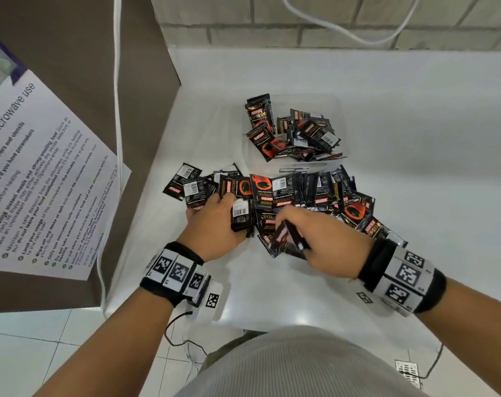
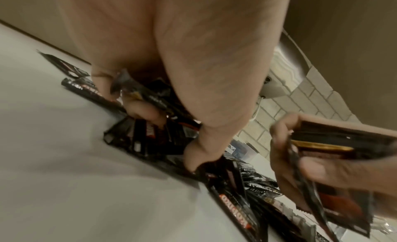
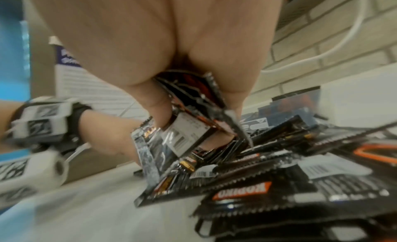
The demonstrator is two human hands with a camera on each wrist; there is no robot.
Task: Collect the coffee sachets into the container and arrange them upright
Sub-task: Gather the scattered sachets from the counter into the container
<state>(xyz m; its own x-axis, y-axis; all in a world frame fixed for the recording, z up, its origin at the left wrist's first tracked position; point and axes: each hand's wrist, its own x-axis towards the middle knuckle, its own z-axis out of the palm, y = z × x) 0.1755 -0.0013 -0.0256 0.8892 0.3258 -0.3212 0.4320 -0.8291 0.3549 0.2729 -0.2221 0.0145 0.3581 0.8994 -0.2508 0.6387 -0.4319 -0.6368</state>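
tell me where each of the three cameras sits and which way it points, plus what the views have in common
Head: worn on the head, looks down at the white counter, loose sachets and container; both forearms, wristbands, left hand and right hand show.
Left wrist: under the left hand, looks along its palm to the sachets it holds; the right hand's grip on a bunch shows too.
Right wrist: under the right hand, looks along its palm to its sachet bunch; the left wrist shows.
Shared: all three show both hands and the sachet pile.
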